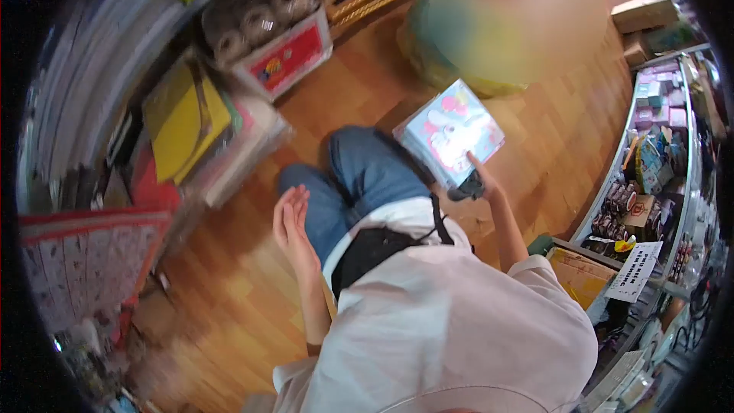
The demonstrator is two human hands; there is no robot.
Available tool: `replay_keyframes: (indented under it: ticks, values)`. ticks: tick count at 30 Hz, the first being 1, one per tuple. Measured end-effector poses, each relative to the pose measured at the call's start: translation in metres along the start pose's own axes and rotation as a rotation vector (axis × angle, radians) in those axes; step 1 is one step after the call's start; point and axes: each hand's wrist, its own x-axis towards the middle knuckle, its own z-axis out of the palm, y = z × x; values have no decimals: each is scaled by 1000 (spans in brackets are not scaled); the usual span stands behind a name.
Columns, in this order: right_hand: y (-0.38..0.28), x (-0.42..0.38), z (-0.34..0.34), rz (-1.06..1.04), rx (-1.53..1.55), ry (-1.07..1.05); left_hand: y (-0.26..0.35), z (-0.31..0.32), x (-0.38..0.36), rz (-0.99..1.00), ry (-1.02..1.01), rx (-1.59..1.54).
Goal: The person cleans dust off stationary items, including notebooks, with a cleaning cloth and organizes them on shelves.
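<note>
A stack of shiny, pastel-printed flat packs (pixel 453 131) lies beside my right knee, glare on its top. My right hand (pixel 482 180) is at its lower right corner, index finger stretched onto the top. A small dark object (pixel 466 186) sits between that hand and the stack; its kind is unclear. My left hand (pixel 293 222) is raised above my left thigh, away from the stack, with its fingers extended and nothing in it.
A box of rolls (pixel 284 61) stands ahead to the left. Yellow folders (pixel 186 122) and stacked sheets lie at the left. A blurred yellow-green round shape (pixel 428 53) is beyond the stack. Shelves of small goods (pixel 659 111) line the right.
</note>
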Motion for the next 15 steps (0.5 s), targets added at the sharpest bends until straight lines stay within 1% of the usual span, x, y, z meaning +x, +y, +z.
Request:
replay_keyframes:
  ticks: [1, 2, 3, 4, 5, 6, 7, 8, 10, 11, 12, 13, 14, 15]
  values:
    - [4, 7, -6, -7, 26, -21, -4, 0, 4, -22, -9, 9]
    - [5, 4, -5, -9, 47, 4, -11, -1, 10, -33, -35, 45]
    - [3, 0, 1, -72, 40, 39, -22, -5, 17, -41, -60, 82]
    - [17, 22, -26, -58, 10, 70, -37, -14, 25, -11, -107, 194]
    - [8, 14, -24, 57, -43, 90, -59, -27, 34, 20, -142, 308]
    - [-1, 5, -18, 182, -97, 106, -86, -45, 41, -21, -133, 496]
    - [-7, -1, -19, 171, -288, 166, -104, -61, 43, -22, -149, 799]
    - [-15, -4, -15, 165, -478, 227, -119, -73, 43, -75, -175, 919]
    - [-41, -26, 14, 228, -1067, 213, -168, -110, 50, -226, -284, 997]
    - [-55, -36, 28, 211, -1056, 220, -183, -116, 49, -294, -305, 1168]
    - [-65, -47, 41, 227, -1205, 155, -173, -106, 45, -323, -291, 1104]
    - [-72, -53, 52, 250, -1351, 90, -157, -90, 46, -410, -282, 1190]
    - [-77, -52, 64, 251, -1338, 104, -149, -74, 50, -499, -271, 1274]
    - [-81, -46, 83, 213, -1511, 119, -153, -68, 57, -495, -281, 1282]
